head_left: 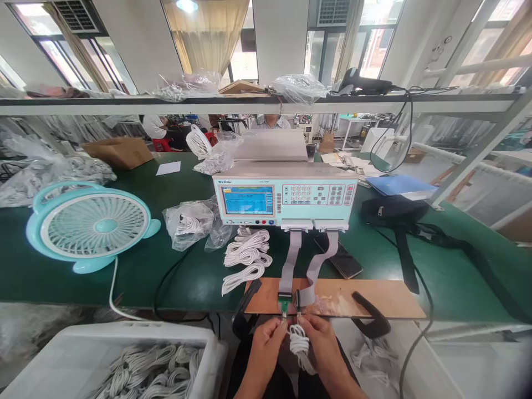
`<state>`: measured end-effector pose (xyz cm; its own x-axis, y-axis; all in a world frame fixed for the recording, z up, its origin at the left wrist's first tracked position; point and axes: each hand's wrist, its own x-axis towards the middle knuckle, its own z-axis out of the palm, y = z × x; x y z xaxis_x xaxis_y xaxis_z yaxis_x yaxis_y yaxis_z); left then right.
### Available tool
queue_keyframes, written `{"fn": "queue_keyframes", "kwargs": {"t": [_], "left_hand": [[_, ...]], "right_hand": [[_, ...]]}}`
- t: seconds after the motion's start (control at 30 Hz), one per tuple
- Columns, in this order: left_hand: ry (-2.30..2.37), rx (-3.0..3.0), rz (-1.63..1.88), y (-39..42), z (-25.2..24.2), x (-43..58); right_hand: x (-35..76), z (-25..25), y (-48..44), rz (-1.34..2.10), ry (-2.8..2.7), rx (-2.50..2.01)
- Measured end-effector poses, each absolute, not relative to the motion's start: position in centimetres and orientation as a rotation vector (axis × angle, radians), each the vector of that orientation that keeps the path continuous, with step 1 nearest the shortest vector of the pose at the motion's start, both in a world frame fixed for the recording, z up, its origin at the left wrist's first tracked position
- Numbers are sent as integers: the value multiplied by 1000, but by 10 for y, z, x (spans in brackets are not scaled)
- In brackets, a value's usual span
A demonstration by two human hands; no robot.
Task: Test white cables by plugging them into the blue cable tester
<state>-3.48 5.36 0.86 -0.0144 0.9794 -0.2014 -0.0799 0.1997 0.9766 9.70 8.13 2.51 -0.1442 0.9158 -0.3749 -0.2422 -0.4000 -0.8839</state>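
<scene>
At the bench's near edge, a coiled white cable (299, 344) is pinched at each end between left hand (266, 341) and right hand (322, 339), its plugs apparently being seated into the tester's sockets (291, 303), where careful alignment is required.

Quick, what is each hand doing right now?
Left hand: fingers pinched on one end of the coiled white cable, at the green connector.
Right hand: pinched on the cable's other end.
</scene>
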Motion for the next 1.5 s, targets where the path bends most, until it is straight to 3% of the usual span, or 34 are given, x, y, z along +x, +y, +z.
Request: {"fn": "queue_keyframes", "kwargs": {"t": [0.83,1.1,1.2,1.5], "left_hand": [[1411,772,1357,53,-3,-1],[1831,1277,1542,-11,38,-98],[2263,1260,1264,-51,8,-168],[2255,1241,1034,-160,-125,-234]], "right_hand": [[98,42,81,1718,-823,-1318],[95,57,82,1602,-829,-1669],[95,58,82,1615,-842,-1725],[90,71,79,1607,-813,-1756]]}}
